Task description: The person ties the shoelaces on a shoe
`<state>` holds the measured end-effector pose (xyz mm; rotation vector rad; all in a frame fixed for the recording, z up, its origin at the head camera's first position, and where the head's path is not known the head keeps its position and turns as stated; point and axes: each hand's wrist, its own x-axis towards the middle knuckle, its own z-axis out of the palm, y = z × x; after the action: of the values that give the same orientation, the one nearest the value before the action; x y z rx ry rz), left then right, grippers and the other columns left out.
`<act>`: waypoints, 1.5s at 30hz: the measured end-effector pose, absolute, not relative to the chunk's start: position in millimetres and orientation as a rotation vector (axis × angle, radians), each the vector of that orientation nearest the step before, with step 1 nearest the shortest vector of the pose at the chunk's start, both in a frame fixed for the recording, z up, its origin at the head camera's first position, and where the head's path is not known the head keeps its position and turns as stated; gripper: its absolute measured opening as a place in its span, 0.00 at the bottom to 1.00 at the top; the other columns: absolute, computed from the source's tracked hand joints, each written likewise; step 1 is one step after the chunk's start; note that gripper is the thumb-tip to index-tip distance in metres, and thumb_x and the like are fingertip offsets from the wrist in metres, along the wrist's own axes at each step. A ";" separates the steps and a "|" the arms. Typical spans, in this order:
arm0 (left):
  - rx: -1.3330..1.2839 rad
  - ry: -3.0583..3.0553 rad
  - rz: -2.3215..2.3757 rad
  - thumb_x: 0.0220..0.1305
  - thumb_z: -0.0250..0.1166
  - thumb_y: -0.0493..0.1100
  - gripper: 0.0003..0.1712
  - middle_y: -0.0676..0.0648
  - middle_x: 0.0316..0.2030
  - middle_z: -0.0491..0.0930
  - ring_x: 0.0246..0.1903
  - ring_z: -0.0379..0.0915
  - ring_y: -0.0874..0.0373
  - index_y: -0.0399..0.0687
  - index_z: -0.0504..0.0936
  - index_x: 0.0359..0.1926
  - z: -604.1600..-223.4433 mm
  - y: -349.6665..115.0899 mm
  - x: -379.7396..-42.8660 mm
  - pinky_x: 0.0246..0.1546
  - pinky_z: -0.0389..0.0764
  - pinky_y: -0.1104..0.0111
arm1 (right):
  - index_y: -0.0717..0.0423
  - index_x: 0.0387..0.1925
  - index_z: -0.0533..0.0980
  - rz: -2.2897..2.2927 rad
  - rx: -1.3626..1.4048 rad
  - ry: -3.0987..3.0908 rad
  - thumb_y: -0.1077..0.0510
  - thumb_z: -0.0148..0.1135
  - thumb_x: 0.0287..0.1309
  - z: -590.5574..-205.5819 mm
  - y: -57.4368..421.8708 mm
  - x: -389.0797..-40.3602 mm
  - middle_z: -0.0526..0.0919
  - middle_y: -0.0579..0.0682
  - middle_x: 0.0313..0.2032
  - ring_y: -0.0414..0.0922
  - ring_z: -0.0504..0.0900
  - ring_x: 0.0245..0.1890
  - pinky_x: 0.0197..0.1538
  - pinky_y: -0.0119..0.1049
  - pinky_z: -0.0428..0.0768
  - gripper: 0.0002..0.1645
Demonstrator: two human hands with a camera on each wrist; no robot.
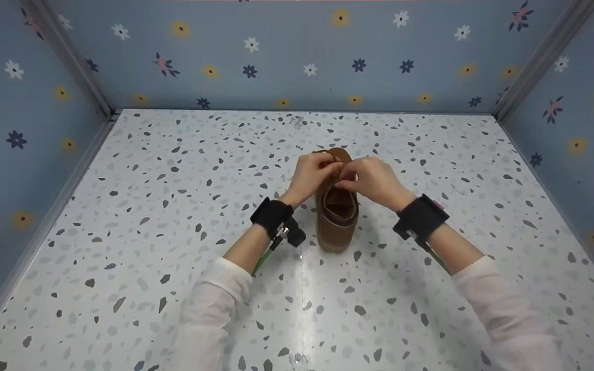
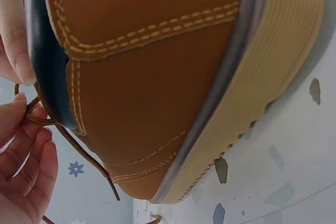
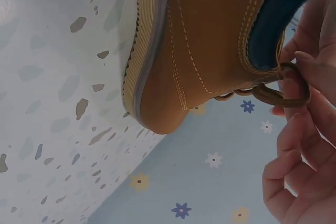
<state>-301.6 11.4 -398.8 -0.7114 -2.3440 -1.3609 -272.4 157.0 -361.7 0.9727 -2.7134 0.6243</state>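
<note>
A brown lace-up shoe (image 1: 335,234) stands on the speckled surface, its heel toward me and its toe pointing away. Tan stitching, a dark blue padded collar (image 2: 47,56) and a ridged cream sole (image 2: 262,77) show in the left wrist view. Both hands meet over the lacing. My left hand (image 1: 310,175) pinches the brown shoelace (image 2: 86,153), one end of which dangles along the shoe's side. From the other side, my right hand (image 1: 377,180) grips a lace loop (image 3: 281,100) between curled fingers. In the head view the fingers hide most of the lacing.
The speckled white tabletop (image 1: 137,242) spreads around the shoe. Blue flowered panels (image 1: 276,51) wall it in at the back and on both sides. Each wrist wears a black strap (image 1: 423,216) with a small camera on it.
</note>
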 end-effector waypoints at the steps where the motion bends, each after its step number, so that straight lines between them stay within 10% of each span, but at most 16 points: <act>1: -0.708 -2.346 -1.368 0.40 0.54 0.47 0.08 0.59 0.14 0.69 0.15 0.60 0.70 0.50 0.73 0.16 -398.8 11.6 -301.8 0.17 0.62 0.78 | 0.47 0.19 0.72 0.649 0.971 -2.700 0.46 0.53 0.32 -361.1 157.5 -272.3 0.69 0.36 0.17 0.31 0.64 0.17 0.18 0.25 0.63 0.11; 35: -0.781 -2.204 -1.443 0.37 0.57 0.43 0.06 0.54 0.19 0.70 0.20 0.62 0.64 0.46 0.76 0.21 -394.2 6.1 -286.1 0.21 0.62 0.76 | 0.50 0.20 0.73 1.034 0.679 -2.530 0.49 0.48 0.39 -344.0 179.1 -286.7 0.71 0.43 0.15 0.36 0.66 0.14 0.17 0.29 0.63 0.11; 45: -0.737 -2.089 -1.313 0.31 0.56 0.52 0.08 0.64 0.21 0.66 0.20 0.59 0.70 0.67 0.73 0.22 -496.8 17.9 -363.9 0.18 0.60 0.76 | 0.53 0.21 0.73 1.167 0.576 -2.962 0.45 0.49 0.36 -347.4 182.4 -301.4 0.71 0.49 0.15 0.44 0.65 0.13 0.15 0.32 0.62 0.17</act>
<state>-363.9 17.9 -496.8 -0.7371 -2.0886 -1.3127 -301.4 182.4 -347.4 0.5757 -2.9622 1.1666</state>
